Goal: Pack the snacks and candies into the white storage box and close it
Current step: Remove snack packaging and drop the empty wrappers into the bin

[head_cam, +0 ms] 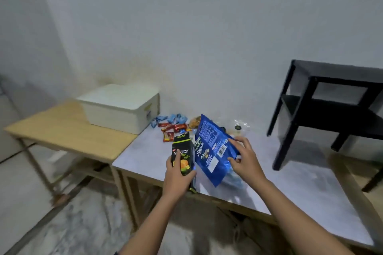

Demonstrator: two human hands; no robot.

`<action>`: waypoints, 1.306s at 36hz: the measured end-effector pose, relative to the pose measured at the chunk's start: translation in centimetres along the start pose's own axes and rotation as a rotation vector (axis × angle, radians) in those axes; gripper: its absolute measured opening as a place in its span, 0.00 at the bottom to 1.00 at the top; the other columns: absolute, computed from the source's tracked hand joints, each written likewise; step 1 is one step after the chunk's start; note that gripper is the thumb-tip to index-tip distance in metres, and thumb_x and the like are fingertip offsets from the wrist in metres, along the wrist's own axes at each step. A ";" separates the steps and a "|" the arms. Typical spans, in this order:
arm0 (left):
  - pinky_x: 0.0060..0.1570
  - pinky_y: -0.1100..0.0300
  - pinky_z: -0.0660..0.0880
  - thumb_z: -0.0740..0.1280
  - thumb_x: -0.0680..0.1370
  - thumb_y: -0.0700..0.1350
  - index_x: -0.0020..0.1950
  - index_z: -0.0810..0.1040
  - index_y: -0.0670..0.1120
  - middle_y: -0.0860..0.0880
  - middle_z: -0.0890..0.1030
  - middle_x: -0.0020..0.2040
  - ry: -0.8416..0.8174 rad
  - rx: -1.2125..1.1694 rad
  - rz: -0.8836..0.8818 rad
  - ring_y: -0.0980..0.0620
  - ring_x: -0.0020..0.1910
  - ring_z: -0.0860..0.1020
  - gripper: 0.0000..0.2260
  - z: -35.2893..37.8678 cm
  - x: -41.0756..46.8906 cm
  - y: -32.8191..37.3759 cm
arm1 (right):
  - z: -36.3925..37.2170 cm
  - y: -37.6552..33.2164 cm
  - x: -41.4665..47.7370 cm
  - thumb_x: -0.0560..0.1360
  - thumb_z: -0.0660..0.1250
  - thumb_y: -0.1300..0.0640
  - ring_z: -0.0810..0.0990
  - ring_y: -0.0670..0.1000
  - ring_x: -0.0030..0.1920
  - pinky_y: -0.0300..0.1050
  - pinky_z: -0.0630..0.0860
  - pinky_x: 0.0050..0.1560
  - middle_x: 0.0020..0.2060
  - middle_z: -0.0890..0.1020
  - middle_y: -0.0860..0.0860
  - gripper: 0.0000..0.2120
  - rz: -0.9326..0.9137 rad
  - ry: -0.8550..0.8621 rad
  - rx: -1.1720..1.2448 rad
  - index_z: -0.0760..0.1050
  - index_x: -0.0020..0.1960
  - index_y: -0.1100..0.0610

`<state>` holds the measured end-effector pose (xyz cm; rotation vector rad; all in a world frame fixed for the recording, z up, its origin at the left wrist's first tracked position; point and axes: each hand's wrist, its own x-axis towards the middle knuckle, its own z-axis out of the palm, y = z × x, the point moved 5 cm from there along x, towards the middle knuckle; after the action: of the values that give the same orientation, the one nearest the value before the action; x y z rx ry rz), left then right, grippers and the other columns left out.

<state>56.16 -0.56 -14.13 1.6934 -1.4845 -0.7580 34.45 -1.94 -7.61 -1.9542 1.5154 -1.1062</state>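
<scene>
The left hand (178,174) wraps a black snack pack (183,156), held upright, long axis toward twelve o'clock; the right hand (245,157) pinches the edge of a blue bag (213,147), tilted, its long axis running from eleven to five; both arms reach forward, wrists level. The white storage box (122,107) sits lid-on at about ten o'clock from the left hand, the nearer one; small wrapped candies (173,125) lie between, on the grey table (290,174); the lid likely needs lifting first.
</scene>
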 end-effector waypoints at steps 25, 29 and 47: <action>0.56 0.52 0.74 0.69 0.73 0.51 0.76 0.51 0.55 0.50 0.57 0.72 0.989 -0.044 -0.720 0.48 0.63 0.70 0.38 -30.4 -4.9 -24.3 | 44.0 -23.7 14.1 0.73 0.66 0.68 0.71 0.47 0.59 0.26 0.74 0.46 0.58 0.64 0.46 0.24 -0.669 -0.893 0.214 0.68 0.68 0.58; 0.57 0.53 0.73 0.70 0.71 0.51 0.76 0.52 0.54 0.49 0.57 0.71 1.106 -0.057 -0.894 0.47 0.62 0.71 0.38 -30.0 -10.4 -26.1 | 49.4 -26.5 10.8 0.73 0.66 0.68 0.72 0.47 0.56 0.30 0.76 0.42 0.57 0.63 0.46 0.24 -0.734 -1.039 0.231 0.68 0.68 0.59; 0.58 0.59 0.68 0.70 0.72 0.53 0.76 0.53 0.53 0.47 0.58 0.71 1.493 -0.308 -1.292 0.47 0.66 0.69 0.38 -26.8 -28.1 -33.8 | 63.2 -32.4 -9.2 0.72 0.66 0.69 0.70 0.47 0.49 0.37 0.69 0.50 0.58 0.66 0.50 0.24 -0.913 -1.500 0.214 0.69 0.67 0.61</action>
<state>92.35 32.87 -28.98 1.9674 0.7746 -0.0559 103.38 8.39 -23.99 -2.2917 -0.2862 0.1834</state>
